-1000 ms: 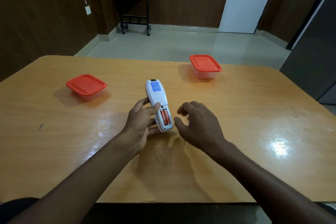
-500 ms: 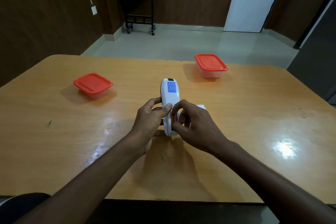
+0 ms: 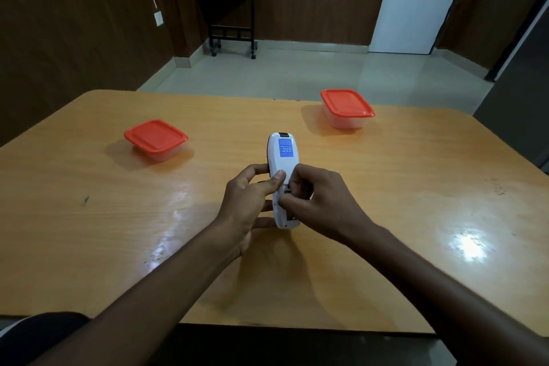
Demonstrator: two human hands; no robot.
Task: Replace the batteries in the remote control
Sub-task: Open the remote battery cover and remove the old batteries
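A white remote control [image 3: 282, 154] with a blue label on its back is held face down above the middle of the wooden table [image 3: 89, 217]. My left hand [image 3: 249, 202] grips its left side, thumb pressed on the back. My right hand [image 3: 318, 202] covers the open battery compartment at the near end, fingertips pinched inside it. The batteries are hidden under those fingers, so I cannot tell whether one is gripped.
Two clear plastic boxes with red lids stand on the table: one at the left [image 3: 156, 139], one at the far right [image 3: 346, 107]. A black side table [image 3: 228, 15] and a white door [image 3: 421, 0] are across the room.
My right hand has moved from beside the remote onto its battery compartment. The orange batteries seen a second ago are now covered by its fingers. The remote has turned more upright.
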